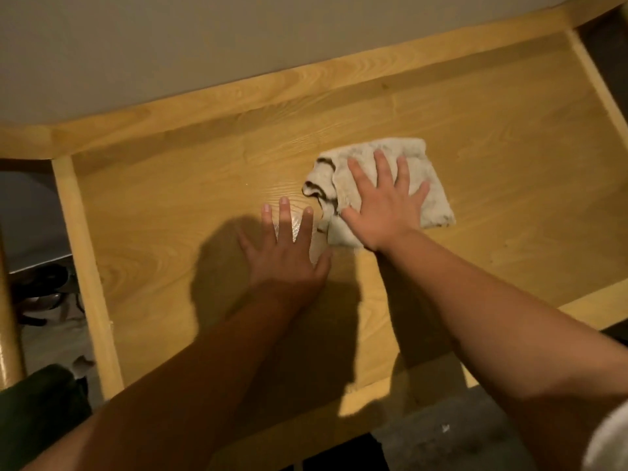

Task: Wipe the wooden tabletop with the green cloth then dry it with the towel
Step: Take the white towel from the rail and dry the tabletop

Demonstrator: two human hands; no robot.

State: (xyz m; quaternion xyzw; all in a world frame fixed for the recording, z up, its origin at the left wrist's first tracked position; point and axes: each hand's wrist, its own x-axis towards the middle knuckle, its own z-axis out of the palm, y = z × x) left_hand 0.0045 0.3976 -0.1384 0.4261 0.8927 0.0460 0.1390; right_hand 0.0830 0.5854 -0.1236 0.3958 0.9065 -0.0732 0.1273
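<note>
I see the right hand [384, 205], fingers spread, flat on the towel [431, 198]. The left hand [285, 256], fingers spread, presses the wooden tabletop [509, 171].

my right hand [384, 205] lies flat on the towel [431, 195], right of centre frame on the tabletop [170, 205]. my left hand [289, 256] rests on bare wood just beside it, lower left.

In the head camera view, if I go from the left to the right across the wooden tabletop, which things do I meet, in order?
Raised left edge rail of the tabletop → left hand, flat on the bare wood → right hand, pressed flat on the towel → the free right part of the towel.
</note>
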